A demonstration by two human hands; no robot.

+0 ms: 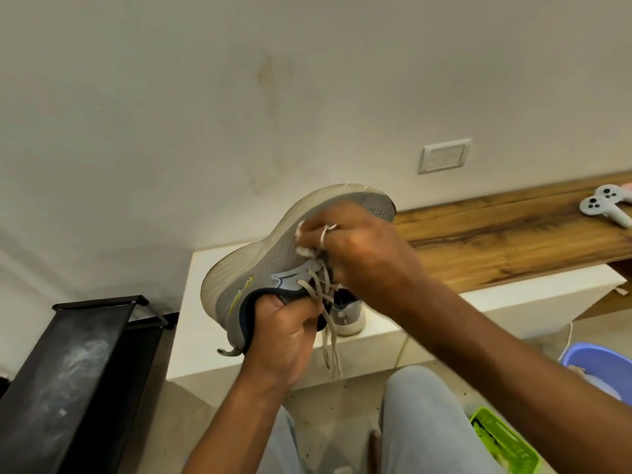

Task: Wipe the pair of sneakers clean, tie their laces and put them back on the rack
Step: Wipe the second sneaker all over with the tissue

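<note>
From the head camera, the one view there is: a grey sneaker [273, 261] is held up in the air in front of the wall, tipped so its pale sole faces up and away. The left hand [284, 336] has its grip closed around the heel collar, fingers curled over the padded edge. The right hand [359, 248] is clenched on a small white cloth [302, 241], pinching it and pressing it against the mesh upper just beside the top eyelets. The laces [325, 302] hang loose and untied below the shoe.

The second sneaker [345, 313] stands on the white counter [205, 336] behind the hands, mostly hidden by them. The black rack [68, 371] is down at the left, well apart from both shoes. On the wooden counter [513, 241] to the right lie two game controllers [605, 206]; a purple basin [598, 364] and a green basket [502, 443] sit on the floor at the right.

The step in hand looks like the wiping of the first shoe (the upper, near the laces). Nothing is tied and nothing is racked, so the task seems early. Next, the cloth likely needs to travel over the rest of the upper and the sole edge, with the left hand turning the shoe to present each side.
</note>
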